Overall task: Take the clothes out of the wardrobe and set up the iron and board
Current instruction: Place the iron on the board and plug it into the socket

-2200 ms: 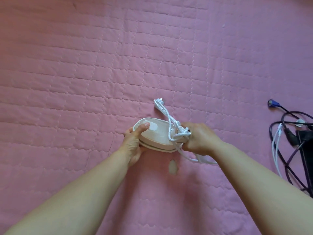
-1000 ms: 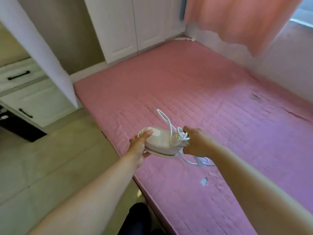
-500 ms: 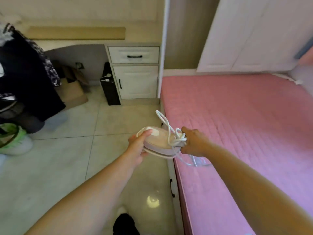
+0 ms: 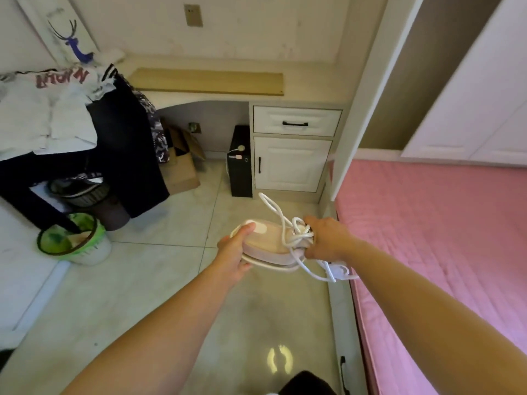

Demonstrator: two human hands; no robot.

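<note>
Bare forearms, no sleeves; dark footwear (image 4: 306, 383) at bottom edge.

View: we have swung off the pink quilted bed cover (image 4: 445, 238), which now lies only at our right.
Underfoot: pale tiled floor (image 4: 148, 280) has replaced the quilt below the small pink-and-white iron (image 4: 268, 246).
Newly seen: white desk cabinet with black handles (image 4: 293, 163), dark and white clothes heaped on a board (image 4: 57, 121), green-rimmed bucket (image 4: 74, 240).
Gone from sight: the black cables we saw earlier.
</note>
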